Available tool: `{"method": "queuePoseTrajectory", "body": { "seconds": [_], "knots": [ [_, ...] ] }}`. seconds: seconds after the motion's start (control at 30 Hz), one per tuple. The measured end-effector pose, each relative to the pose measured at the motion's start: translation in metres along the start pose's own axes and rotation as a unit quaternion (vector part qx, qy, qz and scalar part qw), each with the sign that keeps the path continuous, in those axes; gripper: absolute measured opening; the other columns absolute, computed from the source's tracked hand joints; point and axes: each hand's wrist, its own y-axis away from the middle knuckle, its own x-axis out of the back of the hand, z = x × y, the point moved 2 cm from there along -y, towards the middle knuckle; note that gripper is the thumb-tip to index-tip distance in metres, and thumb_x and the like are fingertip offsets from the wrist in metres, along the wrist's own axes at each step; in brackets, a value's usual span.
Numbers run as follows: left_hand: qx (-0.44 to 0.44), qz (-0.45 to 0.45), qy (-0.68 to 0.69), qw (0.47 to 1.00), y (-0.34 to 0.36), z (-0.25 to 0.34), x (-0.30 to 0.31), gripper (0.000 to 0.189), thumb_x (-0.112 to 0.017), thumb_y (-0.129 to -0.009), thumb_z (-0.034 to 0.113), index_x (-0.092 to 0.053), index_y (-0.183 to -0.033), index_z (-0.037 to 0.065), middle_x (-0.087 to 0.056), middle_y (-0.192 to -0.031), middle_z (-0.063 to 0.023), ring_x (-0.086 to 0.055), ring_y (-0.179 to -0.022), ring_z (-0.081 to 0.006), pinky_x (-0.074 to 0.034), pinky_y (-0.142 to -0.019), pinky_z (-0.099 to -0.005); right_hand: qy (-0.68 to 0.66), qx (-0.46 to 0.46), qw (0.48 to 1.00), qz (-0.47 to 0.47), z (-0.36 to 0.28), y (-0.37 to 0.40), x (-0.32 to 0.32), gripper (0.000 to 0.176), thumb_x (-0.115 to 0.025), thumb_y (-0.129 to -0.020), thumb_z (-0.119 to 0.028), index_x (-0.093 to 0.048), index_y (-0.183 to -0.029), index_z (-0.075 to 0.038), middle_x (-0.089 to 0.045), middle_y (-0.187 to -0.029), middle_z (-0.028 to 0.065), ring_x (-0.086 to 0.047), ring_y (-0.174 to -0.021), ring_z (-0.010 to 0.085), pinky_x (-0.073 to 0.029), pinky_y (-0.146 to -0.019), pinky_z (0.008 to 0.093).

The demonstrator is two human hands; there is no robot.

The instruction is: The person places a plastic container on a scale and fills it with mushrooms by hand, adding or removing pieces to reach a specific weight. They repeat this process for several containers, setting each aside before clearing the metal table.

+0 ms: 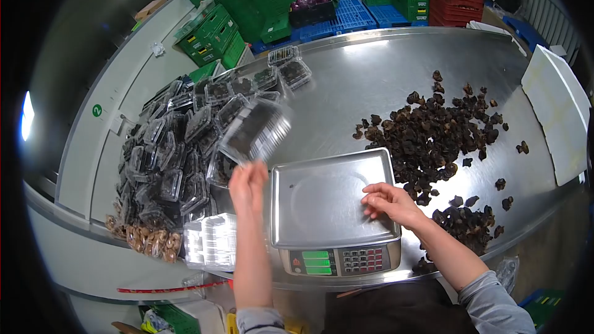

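Observation:
My left hand (249, 187) is at the lower edge of a clear plastic clamshell box (258, 131) with dark contents, its fingers closed on that edge. Both hand and box are smeared by motion, and the box is tilted above a pile of similar filled boxes (172, 184). Over the right side of the steel pan (322, 201) of a digital scale (339, 261), my right hand (390, 205) hangs with bent fingers apart and nothing in them. Dark, crinkled wood ear mushrooms (427, 139) lie loose just beyond it.
A stack of clear plastic trays (211, 241) stands left of the scale, beside bags of light brown mushrooms (148, 241). At the right edge of the steel table (346, 80) stands a white foam panel (555, 114). Green crates (213, 34) and red crates (456, 3) are behind.

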Motion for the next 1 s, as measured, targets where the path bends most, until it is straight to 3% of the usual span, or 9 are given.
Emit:
{"method": "queuePoseTrajectory", "body": {
  "seconds": [0.07, 0.23, 0.37, 0.53, 0.6, 0.7, 0.77, 0.9, 1.0],
  "knots": [
    [0.05, 0.01, 0.059, 0.997, -0.022, 0.018, -0.025, 0.042, -0.053, -0.098, 0.022, -0.041, -0.126, -0.008, -0.047, -0.133, -0.0292, -0.057, -0.115, -0.0364, -0.054, -0.086, -0.0387, 0.003, -0.008, 1.0, -0.017, 0.006, 0.007, -0.002, 0.036, -0.057, -0.097, -0.017, -0.051, -0.124, 0.005, -0.066, -0.101, 0.0095, -0.065, -0.085, 0.0135, -0.053, -0.074, 0.025],
    [-0.005, -0.026, -0.232, 0.972, 0.008, 0.02, -0.021, 0.057, -0.06, -0.094, 0.025, -0.037, -0.139, -0.003, -0.048, -0.135, -0.0225, -0.057, -0.115, -0.0332, -0.049, -0.094, -0.0411, -0.005, -0.031, 0.999, -0.012, 0.026, 0.04, 0.0, 0.024, -0.057, -0.096, -0.009, -0.057, -0.116, 0.004, -0.067, -0.098, 0.01, -0.065, -0.082, 0.0117, -0.054, -0.075, 0.0255],
    [-0.177, 0.048, -0.638, 0.747, 0.056, 0.035, 0.044, 0.061, -0.072, -0.083, 0.029, -0.05, -0.127, -0.008, -0.055, -0.126, -0.0256, -0.053, -0.119, -0.037, -0.042, -0.1, -0.042, -0.005, -0.028, 1.0, 0.007, 0.032, 0.072, 0.012, 0.021, -0.057, -0.095, -0.007, -0.059, -0.113, 0.003, -0.067, -0.096, 0.0088, -0.064, -0.081, 0.0111, -0.054, -0.074, 0.0247],
    [-0.107, 0.164, -0.83, 0.522, 0.12, 0.07, 0.077, 0.06, -0.075, -0.079, 0.029, -0.054, -0.119, -0.01, -0.057, -0.12, -0.0301, -0.055, -0.112, -0.0405, -0.043, -0.097, -0.0451, -0.015, -0.03, 0.999, 0.035, 0.044, 0.095, 0.017, 0.019, -0.056, -0.095, -0.006, -0.06, -0.112, 0.003, -0.067, -0.092, 0.0079, -0.064, -0.079, 0.0104, -0.053, -0.07, 0.0231],
    [0.118, 0.088, -0.873, 0.464, 0.131, 0.071, 0.084, 0.05, -0.076, -0.077, 0.031, -0.061, -0.107, -0.006, -0.066, -0.098, -0.0254, -0.063, -0.095, -0.0406, -0.048, -0.086, -0.0466, -0.009, -0.032, 0.999, 0.025, 0.051, 0.095, 0.012, 0.019, -0.057, -0.095, -0.006, -0.06, -0.111, 0.002, -0.068, -0.092, 0.0077, -0.064, -0.079, 0.0101, -0.053, -0.07, 0.0227],
    [-0.004, 0.077, -0.887, 0.456, 0.129, 0.058, 0.138, 0.037, -0.076, -0.076, 0.031, -0.066, -0.089, -0.002, -0.066, -0.075, -0.0193, -0.061, -0.07, -0.0411, -0.049, -0.069, -0.0463, 0.002, -0.012, 1.0, -0.023, 0.065, 0.095, 0.002, 0.019, -0.056, -0.096, -0.007, -0.059, -0.112, 0.001, -0.068, -0.093, 0.0066, -0.063, -0.08, 0.0086, -0.052, -0.071, 0.0213],
    [-0.059, 0.053, -0.84, 0.536, 0.118, 0.06, 0.169, 0.032, -0.076, -0.076, 0.028, -0.065, -0.076, -0.002, -0.061, -0.063, -0.0131, -0.054, -0.056, -0.0329, -0.043, -0.056, -0.0435, 0.054, 0.016, 0.998, -0.035, 0.066, 0.097, -0.004, 0.019, -0.055, -0.097, -0.007, -0.058, -0.114, 0.0, -0.067, -0.095, 0.0051, -0.064, -0.081, 0.0084, -0.052, -0.072, 0.0215],
    [0.135, 0.126, -0.568, 0.802, 0.107, 0.077, 0.202, 0.034, -0.071, -0.084, 0.029, -0.062, -0.063, 0.005, -0.054, -0.061, 0.0011, -0.044, -0.058, -0.0077, -0.034, -0.052, -0.0274, 0.031, -0.025, 0.999, -0.015, 0.055, 0.106, -0.009, 0.022, -0.057, -0.096, -0.013, -0.059, -0.115, -0.001, -0.067, -0.095, 0.0054, -0.064, -0.08, 0.0089, -0.052, -0.071, 0.0234],
    [0.124, 0.097, -0.492, 0.857, 0.105, 0.078, 0.233, 0.029, -0.066, -0.089, 0.031, -0.068, -0.077, 0.005, -0.054, -0.06, 0.0028, -0.043, -0.05, -0.0067, -0.028, -0.046, -0.0211, 0.023, -0.016, 1.0, -0.009, 0.061, 0.112, -0.003, 0.024, -0.058, -0.096, -0.016, -0.06, -0.115, -0.002, -0.066, -0.095, 0.0048, -0.064, -0.079, 0.0099, -0.052, -0.071, 0.025]
  ]
}}
